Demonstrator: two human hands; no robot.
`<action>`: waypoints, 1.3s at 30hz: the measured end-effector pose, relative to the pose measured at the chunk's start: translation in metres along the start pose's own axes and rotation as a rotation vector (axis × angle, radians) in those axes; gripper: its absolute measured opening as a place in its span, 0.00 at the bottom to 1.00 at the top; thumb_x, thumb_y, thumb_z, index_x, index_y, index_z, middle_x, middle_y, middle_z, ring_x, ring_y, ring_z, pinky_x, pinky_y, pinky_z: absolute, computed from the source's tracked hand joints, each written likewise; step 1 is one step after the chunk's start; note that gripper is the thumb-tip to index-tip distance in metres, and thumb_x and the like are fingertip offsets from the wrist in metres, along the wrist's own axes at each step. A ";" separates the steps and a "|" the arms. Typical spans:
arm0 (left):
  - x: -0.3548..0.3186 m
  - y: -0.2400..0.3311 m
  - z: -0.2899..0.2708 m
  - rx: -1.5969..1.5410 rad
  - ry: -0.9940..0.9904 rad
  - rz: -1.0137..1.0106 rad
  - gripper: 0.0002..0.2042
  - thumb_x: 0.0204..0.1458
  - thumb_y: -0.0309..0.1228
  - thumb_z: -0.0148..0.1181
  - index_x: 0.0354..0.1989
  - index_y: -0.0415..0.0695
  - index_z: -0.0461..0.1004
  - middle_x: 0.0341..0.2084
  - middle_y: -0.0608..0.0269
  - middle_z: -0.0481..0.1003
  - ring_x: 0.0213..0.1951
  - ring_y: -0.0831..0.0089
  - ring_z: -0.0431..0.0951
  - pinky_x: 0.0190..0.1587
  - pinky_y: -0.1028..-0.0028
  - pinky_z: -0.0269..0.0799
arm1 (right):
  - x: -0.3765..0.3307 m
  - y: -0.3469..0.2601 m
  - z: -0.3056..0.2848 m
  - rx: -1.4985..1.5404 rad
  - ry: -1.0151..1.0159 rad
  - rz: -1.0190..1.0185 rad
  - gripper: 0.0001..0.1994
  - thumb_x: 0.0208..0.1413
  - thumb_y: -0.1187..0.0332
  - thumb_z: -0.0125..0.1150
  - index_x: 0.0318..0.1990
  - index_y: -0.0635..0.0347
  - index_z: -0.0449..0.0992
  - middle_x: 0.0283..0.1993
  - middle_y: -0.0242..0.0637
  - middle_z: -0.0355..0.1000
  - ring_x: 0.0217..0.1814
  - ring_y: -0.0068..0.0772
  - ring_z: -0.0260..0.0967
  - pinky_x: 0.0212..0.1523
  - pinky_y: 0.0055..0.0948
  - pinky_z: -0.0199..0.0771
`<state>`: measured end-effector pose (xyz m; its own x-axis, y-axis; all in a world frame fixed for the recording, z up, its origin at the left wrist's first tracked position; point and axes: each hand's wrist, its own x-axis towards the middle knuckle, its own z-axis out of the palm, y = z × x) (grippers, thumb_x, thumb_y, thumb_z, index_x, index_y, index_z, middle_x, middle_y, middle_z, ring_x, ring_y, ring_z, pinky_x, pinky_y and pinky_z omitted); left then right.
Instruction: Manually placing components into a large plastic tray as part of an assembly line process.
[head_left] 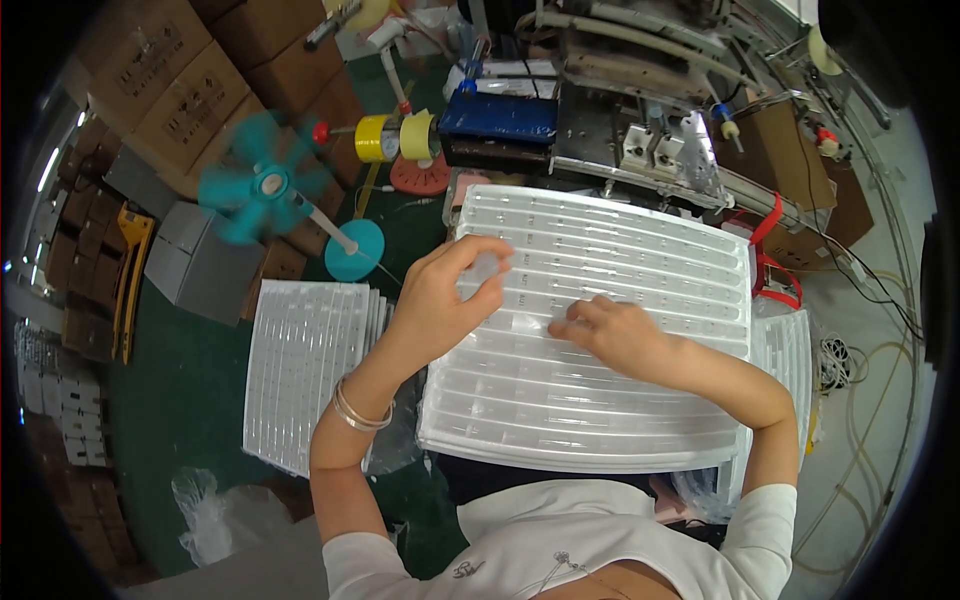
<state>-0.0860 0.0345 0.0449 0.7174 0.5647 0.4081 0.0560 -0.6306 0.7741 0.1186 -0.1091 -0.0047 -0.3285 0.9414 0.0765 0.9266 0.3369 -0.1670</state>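
A large white ribbed plastic tray (590, 400) lies in front of me, on top of others like it. Long parallel grooves run across it, with small clear pieces lying in several rows. Over its left part is my left hand (440, 300), thumb and forefinger curled around something pale and see-through that I cannot make out. My right hand (625, 338) reaches in from the right, its bent fingertips close together at a middle groove. Whatever those fingertips may hold is hidden.
Left of me stands another stack of white trays (305, 370). Beyond it a turquoise fan (270, 185) is spinning. Yellow tape rolls (375, 138) and a metal machine (640, 140) with a blue block (500, 117) stand behind the tray. Red straps (768, 225) hang at right.
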 end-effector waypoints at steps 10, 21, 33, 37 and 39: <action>-0.014 0.012 0.001 -0.284 -0.270 -0.001 0.13 0.39 0.18 0.45 0.34 0.37 0.72 0.29 0.59 0.74 0.35 0.73 0.75 0.43 0.74 0.69 | 0.009 0.011 -0.026 0.245 0.247 0.059 0.11 0.43 0.72 0.60 0.36 0.55 0.69 0.38 0.38 0.67 0.37 0.41 0.70 0.32 0.36 0.74; 0.001 -0.035 0.049 0.479 -0.233 0.199 0.10 0.46 0.28 0.58 0.38 0.43 0.74 0.31 0.59 0.73 0.29 0.61 0.76 0.32 0.66 0.71 | -0.026 0.110 -0.051 0.623 0.498 0.530 0.09 0.51 0.68 0.57 0.38 0.61 0.72 0.46 0.42 0.73 0.42 0.42 0.72 0.40 0.32 0.71; 0.193 -0.019 0.124 0.798 0.255 0.396 0.18 0.49 0.45 0.60 0.45 0.48 0.76 0.37 0.53 0.73 0.30 0.62 0.78 0.29 0.65 0.73 | -0.013 0.141 -0.070 0.558 0.813 0.533 0.14 0.50 0.75 0.60 0.45 0.63 0.74 0.47 0.39 0.72 0.41 0.29 0.72 0.42 0.25 0.75; 0.224 -0.012 0.134 0.844 0.019 0.209 0.14 0.46 0.41 0.63 0.38 0.48 0.76 0.25 0.59 0.73 0.25 0.63 0.78 0.26 0.69 0.72 | 0.010 0.152 -0.067 0.208 0.957 0.467 0.12 0.49 0.73 0.63 0.42 0.63 0.74 0.40 0.40 0.74 0.39 0.36 0.73 0.40 0.29 0.74; 0.208 -0.015 0.127 0.747 0.069 0.296 0.13 0.45 0.39 0.64 0.37 0.47 0.76 0.25 0.60 0.73 0.24 0.63 0.77 0.26 0.69 0.72 | 0.027 0.156 -0.071 0.043 1.011 0.421 0.12 0.48 0.72 0.64 0.42 0.62 0.75 0.40 0.39 0.74 0.39 0.37 0.73 0.40 0.30 0.74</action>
<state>0.1507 0.0942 0.0571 0.7322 0.3343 0.5935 0.3373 -0.9349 0.1105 0.2669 -0.0327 0.0409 0.3327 0.5401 0.7730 0.9160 0.0098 -0.4011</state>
